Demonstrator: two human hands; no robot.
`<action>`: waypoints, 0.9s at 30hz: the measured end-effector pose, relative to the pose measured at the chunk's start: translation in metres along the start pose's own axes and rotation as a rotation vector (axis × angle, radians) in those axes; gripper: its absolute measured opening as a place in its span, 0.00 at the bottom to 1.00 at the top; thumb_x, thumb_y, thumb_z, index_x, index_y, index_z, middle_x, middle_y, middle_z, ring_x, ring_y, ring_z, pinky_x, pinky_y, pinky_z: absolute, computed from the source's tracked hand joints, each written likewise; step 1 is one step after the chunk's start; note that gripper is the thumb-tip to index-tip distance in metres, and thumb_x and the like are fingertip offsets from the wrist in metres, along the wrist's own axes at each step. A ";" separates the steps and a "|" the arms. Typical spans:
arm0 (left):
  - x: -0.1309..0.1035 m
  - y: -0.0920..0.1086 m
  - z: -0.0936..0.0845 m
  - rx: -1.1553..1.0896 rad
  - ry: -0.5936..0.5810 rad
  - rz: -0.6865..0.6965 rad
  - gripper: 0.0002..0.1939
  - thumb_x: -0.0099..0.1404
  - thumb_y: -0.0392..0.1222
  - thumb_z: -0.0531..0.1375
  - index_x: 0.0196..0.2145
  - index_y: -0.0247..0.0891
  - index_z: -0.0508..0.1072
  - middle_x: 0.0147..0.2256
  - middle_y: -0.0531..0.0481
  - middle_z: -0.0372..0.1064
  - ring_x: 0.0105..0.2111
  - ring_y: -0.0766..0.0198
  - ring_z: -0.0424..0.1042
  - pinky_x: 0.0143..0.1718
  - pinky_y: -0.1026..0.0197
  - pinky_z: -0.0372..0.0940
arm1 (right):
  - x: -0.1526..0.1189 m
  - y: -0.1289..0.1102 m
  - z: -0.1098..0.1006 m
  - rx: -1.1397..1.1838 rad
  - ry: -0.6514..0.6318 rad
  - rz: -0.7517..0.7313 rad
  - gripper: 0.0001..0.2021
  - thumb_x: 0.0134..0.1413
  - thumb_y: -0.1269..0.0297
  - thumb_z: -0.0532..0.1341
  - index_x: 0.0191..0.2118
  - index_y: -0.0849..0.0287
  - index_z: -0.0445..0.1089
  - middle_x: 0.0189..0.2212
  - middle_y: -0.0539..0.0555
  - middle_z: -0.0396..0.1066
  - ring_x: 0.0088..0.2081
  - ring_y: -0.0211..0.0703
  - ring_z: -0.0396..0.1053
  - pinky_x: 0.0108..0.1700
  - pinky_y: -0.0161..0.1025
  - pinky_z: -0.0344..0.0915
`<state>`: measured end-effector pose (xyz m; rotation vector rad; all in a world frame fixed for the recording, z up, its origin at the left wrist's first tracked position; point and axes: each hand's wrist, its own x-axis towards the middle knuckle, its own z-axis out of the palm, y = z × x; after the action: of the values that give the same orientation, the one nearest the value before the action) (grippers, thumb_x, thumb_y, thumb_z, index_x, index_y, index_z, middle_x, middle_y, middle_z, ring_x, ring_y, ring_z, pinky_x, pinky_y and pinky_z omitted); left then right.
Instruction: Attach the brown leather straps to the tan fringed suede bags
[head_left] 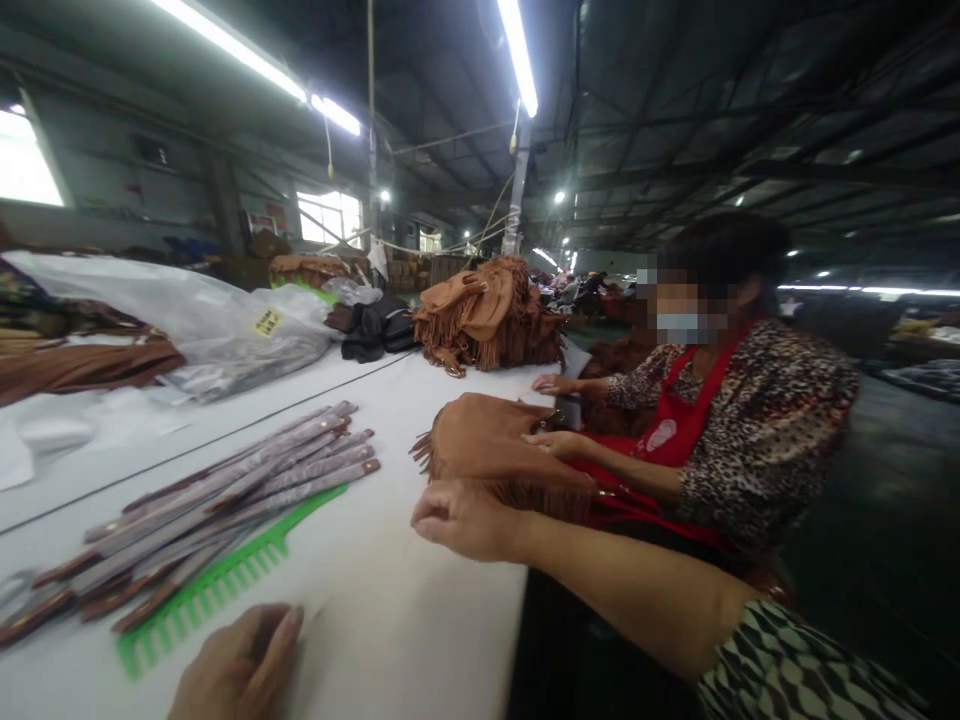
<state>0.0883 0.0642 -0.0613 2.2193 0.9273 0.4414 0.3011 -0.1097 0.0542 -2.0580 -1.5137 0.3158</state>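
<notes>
While a white table [405,630] fills the lower left and the middle of the frame, a co-worker [757,430] in a red apron [686,400] is at the right side. A pile of brown fringed articles [487,310] rises above the centre, and long straps [247,480] lie together at the left. Right of the centre is one brown fringed bag [480,430], under the co-worker's hand [559,443]. Along the straps, a green comb [225,572] lies in the lower left, near the left hand [232,665], which is blurred; its fingers are bent, but whether they pinch something I cannot tell. Just below the bag, the right hand [472,520] has its fingers curled and pressed together; whether it touches the bag, I cannot tell
</notes>
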 end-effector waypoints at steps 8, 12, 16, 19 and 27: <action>-0.010 0.004 -0.002 -0.204 0.126 -0.004 0.27 0.55 0.64 0.52 0.35 0.37 0.73 0.35 0.44 0.73 0.39 0.50 0.71 0.43 0.51 0.65 | -0.062 0.033 -0.016 -0.673 0.202 0.087 0.28 0.48 0.60 0.63 0.55 0.65 0.61 0.56 0.64 0.57 0.56 0.59 0.55 0.56 0.55 0.53; -0.003 0.011 -0.017 -0.441 0.161 -0.147 0.33 0.53 0.66 0.54 0.42 0.34 0.70 0.40 0.42 0.72 0.39 0.53 0.72 0.39 0.54 0.68 | -0.075 0.033 -0.010 -0.521 -0.011 0.100 0.16 0.51 0.70 0.57 0.47 0.63 0.66 0.46 0.60 0.65 0.45 0.47 0.66 0.46 0.42 0.64; 0.016 0.042 -0.025 -0.413 0.010 -0.249 0.36 0.51 0.65 0.56 0.44 0.30 0.68 0.43 0.38 0.69 0.40 0.50 0.71 0.34 0.53 0.70 | -0.075 0.045 -0.012 -0.259 0.016 0.006 0.11 0.58 0.66 0.54 0.42 0.63 0.70 0.40 0.56 0.68 0.41 0.40 0.67 0.45 0.36 0.64; 0.025 0.079 -0.016 -0.047 0.179 0.054 0.32 0.57 0.59 0.53 0.48 0.28 0.67 0.46 0.34 0.67 0.45 0.47 0.68 0.44 0.46 0.66 | -0.072 0.076 -0.026 -0.220 0.135 0.042 0.16 0.62 0.70 0.46 0.44 0.65 0.69 0.40 0.57 0.69 0.41 0.39 0.67 0.47 0.37 0.64; 0.009 0.150 0.061 0.549 0.058 0.901 0.27 0.63 0.37 0.53 0.60 0.35 0.56 0.59 0.41 0.56 0.60 0.46 0.50 0.58 0.43 0.48 | -0.027 0.177 -0.061 -0.746 0.201 0.143 0.33 0.53 0.76 0.52 0.65 0.59 0.46 0.64 0.58 0.45 0.64 0.52 0.41 0.63 0.52 0.41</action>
<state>0.2007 -0.0345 0.0018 3.0845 -0.0157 0.7067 0.4640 -0.1890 0.0004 -2.6617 -1.4942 -0.4701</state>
